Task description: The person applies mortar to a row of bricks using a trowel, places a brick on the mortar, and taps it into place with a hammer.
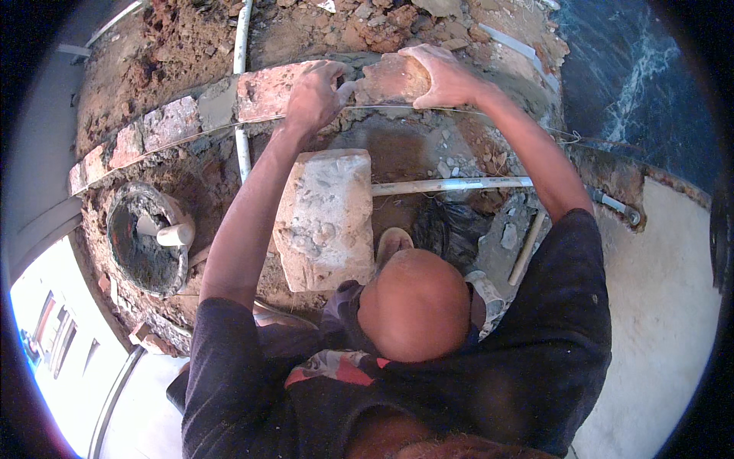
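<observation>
A reddish brick (386,81) lies in a curved row of bricks at the far side. My right hand (447,75) grips its right end, fingers over the far edge and thumb on the near edge. My left hand (316,96) is closed, with curled fingers, over the joint at the brick's left end. What those fingers hold, if anything, is hidden. Beneath my left wrist, another red brick (264,92) sits in the row. A thin string line (367,107) runs along the row's near edge. Grey mortar (218,103) fills a gap farther left.
A black bucket (115,229) with mortar and a handled tool (176,235) stands at left. Before me lies a large pale block (325,218). White pipes (451,185) cross the soil, near a black plastic bag (459,229). Rubble (382,27) lies beyond; dark marbled surface (634,84) at right.
</observation>
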`<state>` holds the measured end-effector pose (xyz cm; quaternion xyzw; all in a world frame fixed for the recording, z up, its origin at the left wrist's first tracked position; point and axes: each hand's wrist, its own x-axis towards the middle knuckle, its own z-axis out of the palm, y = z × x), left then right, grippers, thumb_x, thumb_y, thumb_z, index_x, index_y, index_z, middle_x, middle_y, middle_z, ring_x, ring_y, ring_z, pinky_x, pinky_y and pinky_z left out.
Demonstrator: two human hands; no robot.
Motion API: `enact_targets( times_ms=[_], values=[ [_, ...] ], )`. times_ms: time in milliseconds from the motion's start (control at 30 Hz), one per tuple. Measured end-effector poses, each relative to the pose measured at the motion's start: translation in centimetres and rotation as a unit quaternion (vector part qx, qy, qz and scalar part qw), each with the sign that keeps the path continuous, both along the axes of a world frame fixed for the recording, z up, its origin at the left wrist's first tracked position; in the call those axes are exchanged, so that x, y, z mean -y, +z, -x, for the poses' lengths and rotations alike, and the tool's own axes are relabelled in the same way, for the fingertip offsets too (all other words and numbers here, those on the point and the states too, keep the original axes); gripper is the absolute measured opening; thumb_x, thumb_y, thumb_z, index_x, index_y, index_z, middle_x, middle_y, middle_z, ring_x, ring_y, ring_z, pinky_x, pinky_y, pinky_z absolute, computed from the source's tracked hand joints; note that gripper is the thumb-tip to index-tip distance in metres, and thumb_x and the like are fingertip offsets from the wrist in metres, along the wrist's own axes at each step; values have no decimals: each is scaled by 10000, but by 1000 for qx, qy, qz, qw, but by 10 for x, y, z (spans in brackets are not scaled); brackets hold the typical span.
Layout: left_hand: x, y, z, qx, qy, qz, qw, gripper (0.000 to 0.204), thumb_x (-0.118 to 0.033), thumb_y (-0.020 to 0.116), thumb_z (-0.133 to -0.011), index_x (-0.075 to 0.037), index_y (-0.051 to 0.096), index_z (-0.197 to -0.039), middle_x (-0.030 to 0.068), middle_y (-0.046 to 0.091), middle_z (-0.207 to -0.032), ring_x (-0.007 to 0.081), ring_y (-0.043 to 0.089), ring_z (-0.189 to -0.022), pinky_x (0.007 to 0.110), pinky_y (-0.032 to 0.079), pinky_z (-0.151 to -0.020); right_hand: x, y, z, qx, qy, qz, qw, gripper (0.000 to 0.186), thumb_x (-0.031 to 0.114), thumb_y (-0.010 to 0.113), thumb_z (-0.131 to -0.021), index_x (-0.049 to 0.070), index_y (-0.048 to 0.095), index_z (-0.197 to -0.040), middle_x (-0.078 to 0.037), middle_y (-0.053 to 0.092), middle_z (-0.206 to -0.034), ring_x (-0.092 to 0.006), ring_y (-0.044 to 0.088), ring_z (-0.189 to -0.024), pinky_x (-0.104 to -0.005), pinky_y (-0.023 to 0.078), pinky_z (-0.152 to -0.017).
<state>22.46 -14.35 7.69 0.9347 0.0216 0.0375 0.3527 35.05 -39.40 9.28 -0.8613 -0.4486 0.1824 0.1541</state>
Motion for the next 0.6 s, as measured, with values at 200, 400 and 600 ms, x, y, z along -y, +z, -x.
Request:
enact_targets(
  times_ms=[200,400,600],
  values=[
    [10,-8,-14,35,-93,-50,994,379,-261,695,-820,-45,638,-1126,170,646,-1084,343,585,-1064,416,474,-914,-3,-9,3,-2,4,0,1000,950,321,804,-570,58,380,-1379,-200,460,-1350,-368,431,-1269,-460,355,-1065],
    [29,-16,-22,-12,-107,-125,986,423,-312,663,-849,-65,609,-1189,200,613,-1182,365,552,-1136,432,438,-988,4,-2,14,82,-21,38,996,995,303,847,-581,65,353,-1411,-235,437,-1374,-379,404,-1299,-472,332,-1081],
    [32,-10,-23,32,-161,-121,979,434,-277,690,-834,-71,592,-1204,220,564,-1246,394,507,-1191,442,426,-996,85,23,126,50,-385,-282,877,716,314,786,-731,49,497,-1330,-226,541,-1286,-337,555,-1163,-413,448,-984]
  ],
)
